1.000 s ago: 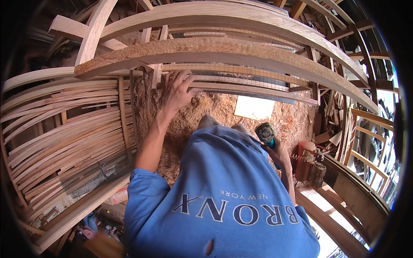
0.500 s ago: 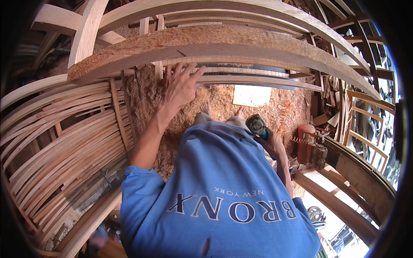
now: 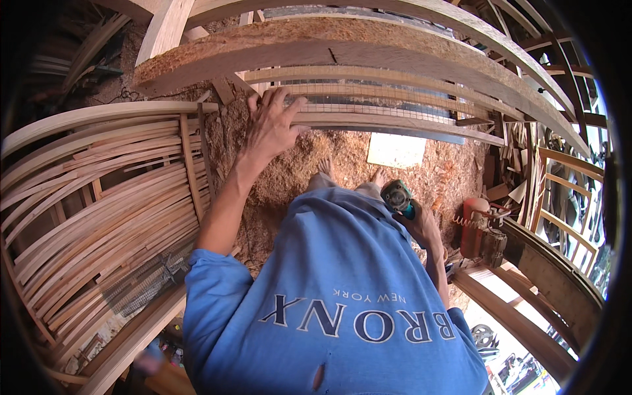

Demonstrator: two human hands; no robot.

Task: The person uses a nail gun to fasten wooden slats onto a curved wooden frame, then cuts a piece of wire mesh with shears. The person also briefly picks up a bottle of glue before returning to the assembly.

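Observation:
My left hand (image 3: 268,131) reaches forward, fingers apart and slightly bent, at the left end of a wooden frame with wire mesh (image 3: 395,123). The fingertips overlap the frame's end; how firmly they touch it I cannot tell. Low beside my right leg, my right hand (image 3: 424,227) is wrapped round a teal-and-black power tool (image 3: 398,197). The tool's round dark end faces up, and its working tip is hidden. A thick curved wooden beam (image 3: 329,49) spans the view above the mesh frame.
Stacked wooden strips (image 3: 112,217) fill the left side. A pale flat sheet (image 3: 396,150) lies on shavings (image 3: 316,148) near my bare feet. At the right stand an orange-red cylinder with a coiled hose (image 3: 473,230) and a long heavy beam (image 3: 553,270).
The view has shifted, so the beam and mesh frame appear farther right. My left hand has moved left relative to the frame's end. My right hand still holds the power tool low.

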